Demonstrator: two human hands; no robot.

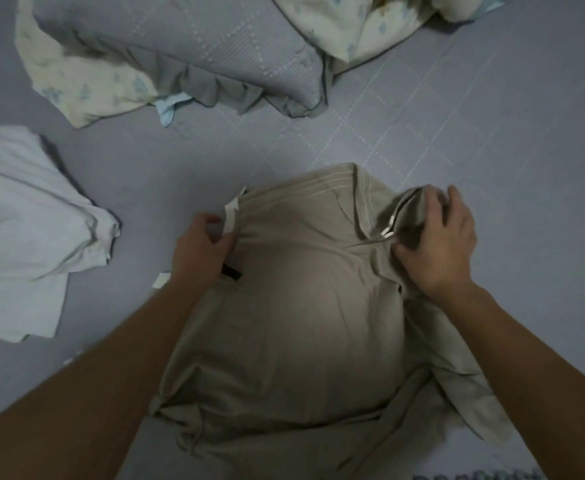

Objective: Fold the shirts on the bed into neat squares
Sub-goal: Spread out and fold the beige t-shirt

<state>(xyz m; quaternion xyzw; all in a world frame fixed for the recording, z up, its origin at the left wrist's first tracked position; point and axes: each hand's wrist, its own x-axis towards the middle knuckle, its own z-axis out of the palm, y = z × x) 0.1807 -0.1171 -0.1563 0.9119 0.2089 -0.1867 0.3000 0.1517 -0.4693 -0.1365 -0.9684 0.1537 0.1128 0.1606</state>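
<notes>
No writing can be read; the beige shirt (305,306) shows only blank white tags and a small black tab near its left edge. Two shirts lie on the bed (492,133): the beige one at the near edge, the white shirt (31,230) at the left edge. The left hand (201,251) pinches a white tag; the right hand (440,244) grips bunched beige cloth. Two pillows (187,53) sit at the far edge.

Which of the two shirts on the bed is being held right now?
The beige shirt: left hand and right hand both grip it. The pale blue shirt lies untouched.
</notes>
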